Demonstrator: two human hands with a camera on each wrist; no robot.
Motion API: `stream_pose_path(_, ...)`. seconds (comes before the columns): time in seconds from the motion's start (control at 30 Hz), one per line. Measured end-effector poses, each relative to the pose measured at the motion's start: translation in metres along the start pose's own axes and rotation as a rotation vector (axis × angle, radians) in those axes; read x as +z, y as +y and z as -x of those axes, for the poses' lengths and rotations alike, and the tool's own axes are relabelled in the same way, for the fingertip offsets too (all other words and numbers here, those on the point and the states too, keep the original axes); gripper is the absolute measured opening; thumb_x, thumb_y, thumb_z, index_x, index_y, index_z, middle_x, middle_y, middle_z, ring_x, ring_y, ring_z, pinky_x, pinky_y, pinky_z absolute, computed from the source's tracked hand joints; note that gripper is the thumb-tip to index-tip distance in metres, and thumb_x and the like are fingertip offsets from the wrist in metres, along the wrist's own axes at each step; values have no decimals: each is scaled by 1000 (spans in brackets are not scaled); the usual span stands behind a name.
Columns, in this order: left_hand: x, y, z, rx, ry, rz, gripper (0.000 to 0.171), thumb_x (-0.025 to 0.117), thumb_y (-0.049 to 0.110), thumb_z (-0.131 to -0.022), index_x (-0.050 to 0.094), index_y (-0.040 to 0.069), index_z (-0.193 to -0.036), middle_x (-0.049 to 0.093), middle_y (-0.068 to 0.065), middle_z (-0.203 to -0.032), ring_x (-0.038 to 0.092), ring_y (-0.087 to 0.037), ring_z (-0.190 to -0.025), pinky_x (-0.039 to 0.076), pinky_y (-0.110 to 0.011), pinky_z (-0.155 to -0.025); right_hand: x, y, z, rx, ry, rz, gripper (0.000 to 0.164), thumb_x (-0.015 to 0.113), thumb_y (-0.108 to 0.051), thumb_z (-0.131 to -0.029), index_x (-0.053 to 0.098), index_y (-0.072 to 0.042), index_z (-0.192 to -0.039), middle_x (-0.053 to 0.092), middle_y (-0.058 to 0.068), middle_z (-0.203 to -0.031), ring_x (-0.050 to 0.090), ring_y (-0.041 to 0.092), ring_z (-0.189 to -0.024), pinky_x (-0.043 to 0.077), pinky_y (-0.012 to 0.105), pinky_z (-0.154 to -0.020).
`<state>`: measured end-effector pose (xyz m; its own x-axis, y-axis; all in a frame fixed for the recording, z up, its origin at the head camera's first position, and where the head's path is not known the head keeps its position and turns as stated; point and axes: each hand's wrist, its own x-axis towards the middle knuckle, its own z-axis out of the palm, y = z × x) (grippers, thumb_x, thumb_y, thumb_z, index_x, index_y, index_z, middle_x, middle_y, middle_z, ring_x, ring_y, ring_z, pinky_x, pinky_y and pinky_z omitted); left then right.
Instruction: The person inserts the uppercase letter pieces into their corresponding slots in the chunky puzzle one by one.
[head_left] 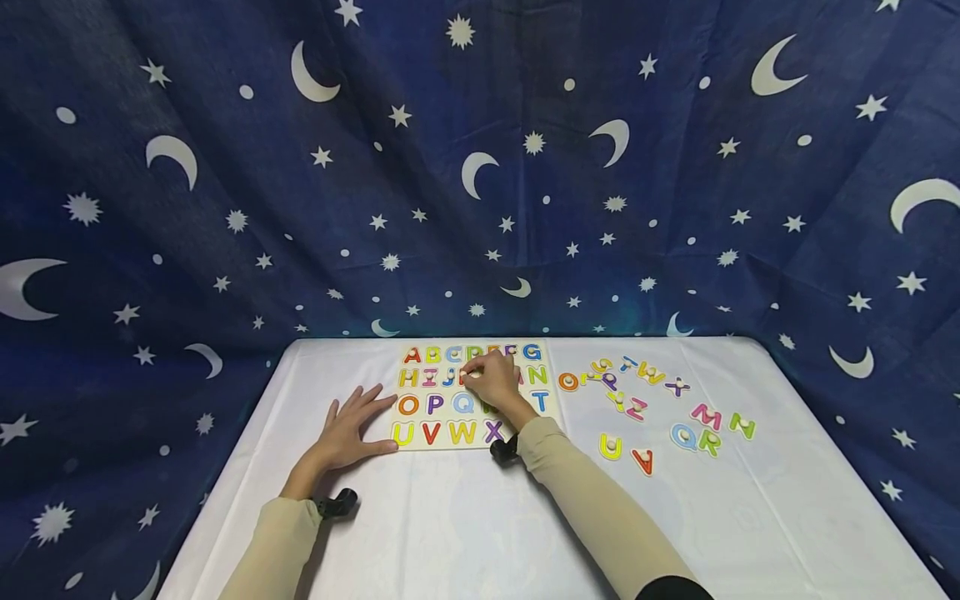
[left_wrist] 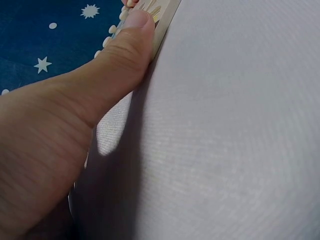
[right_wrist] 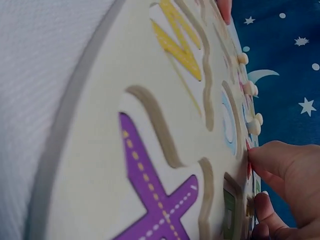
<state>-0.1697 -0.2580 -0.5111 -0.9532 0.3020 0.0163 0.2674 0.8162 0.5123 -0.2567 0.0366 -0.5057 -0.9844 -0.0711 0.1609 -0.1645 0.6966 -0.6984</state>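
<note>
A wooden alphabet board [head_left: 447, 417] lies on the table, with knobbed letter pieces in its upper rows. My right hand [head_left: 495, 387] is over the second row, just right of the blue J [head_left: 447, 377]. Its thumb and fingers pinch a red letter piece [right_wrist: 248, 159], mostly hidden behind the thumb in the right wrist view. My left hand [head_left: 348, 433] rests at the board's left side, fingers spread, with the thumb [left_wrist: 132, 37] pressed on the near corner. Knobless recesses such as the purple X [right_wrist: 160, 200] and yellow W [right_wrist: 180, 42] show close to the right wrist.
Several loose letter pieces are scattered right of the board, among them an orange O [head_left: 567, 382], a yellow U [head_left: 611, 447], a red V [head_left: 642, 461] and a pink M [head_left: 706, 416]. A dark blue star-patterned cloth [head_left: 480, 167] hangs behind the white table [head_left: 450, 533].
</note>
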Motion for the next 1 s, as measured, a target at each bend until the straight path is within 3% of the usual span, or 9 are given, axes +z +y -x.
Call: stream_pose_path(1.0,2,-2,-1,-15,-2,-8,90,86,57,-76,53,21,-151,31,-16,-166,12,-47,-155,-5,-72,-119,5,6,0,-6,-14,33,6,84,-26,-86,84,-23,-92,68,4,-107,52,29,-104,39,51,-94)
